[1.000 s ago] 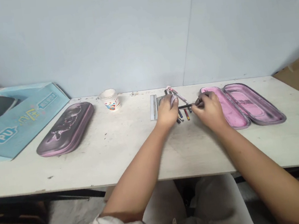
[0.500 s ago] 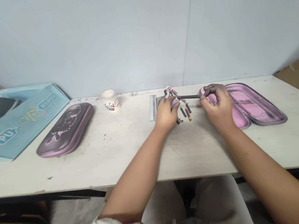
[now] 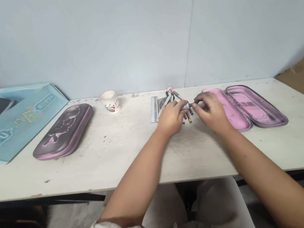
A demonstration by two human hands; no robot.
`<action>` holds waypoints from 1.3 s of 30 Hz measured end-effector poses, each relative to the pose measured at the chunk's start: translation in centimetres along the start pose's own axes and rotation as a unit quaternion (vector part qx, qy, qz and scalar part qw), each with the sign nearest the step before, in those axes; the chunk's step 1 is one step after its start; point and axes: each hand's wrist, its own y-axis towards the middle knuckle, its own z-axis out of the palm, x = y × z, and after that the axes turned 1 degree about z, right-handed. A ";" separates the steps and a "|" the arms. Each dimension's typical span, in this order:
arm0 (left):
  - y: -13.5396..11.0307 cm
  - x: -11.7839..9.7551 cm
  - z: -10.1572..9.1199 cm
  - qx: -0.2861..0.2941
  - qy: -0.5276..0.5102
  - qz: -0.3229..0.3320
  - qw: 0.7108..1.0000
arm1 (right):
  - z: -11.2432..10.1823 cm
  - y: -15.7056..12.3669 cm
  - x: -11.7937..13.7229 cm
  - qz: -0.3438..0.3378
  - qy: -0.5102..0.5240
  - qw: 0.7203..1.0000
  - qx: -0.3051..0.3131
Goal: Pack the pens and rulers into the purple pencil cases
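Observation:
My left hand [image 3: 171, 118] is closed around a small whitish piece [image 3: 186, 106] whose kind I cannot make out. From its right end a short length of a dark pencil-like stick [image 3: 191, 105] shows. My right hand [image 3: 211, 110] pinches that stick between thumb and fingers, close to my left fingertips; its far part is hidden by the hand. Beneath and beyond both hands lie several short crayons or pencils, among them a red one with a yellow end [image 3: 188, 117]. A clear ruler [image 3: 154, 109] lies flat just left of my left hand.
An open pink pencil case [image 3: 270, 120] lies to the right, partly behind my right hand. On the left are a closed dark pencil case [image 3: 63, 131] and a light-blue box [image 3: 24, 123]. A paper cup [image 3: 110, 102] stands near the wall. A cardboard box [image 3: 303, 75] is at far right.
My right hand has moved left, up to my left hand, so less of the dark stick shows between them. More of the open pencil case is uncovered. The view has shifted slightly.

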 end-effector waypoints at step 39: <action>-0.4 -2.4 0.4 0.013 -0.169 -0.072 0.983 | 0.9 -0.2 0.6 0.167 0.336 0.927 -0.006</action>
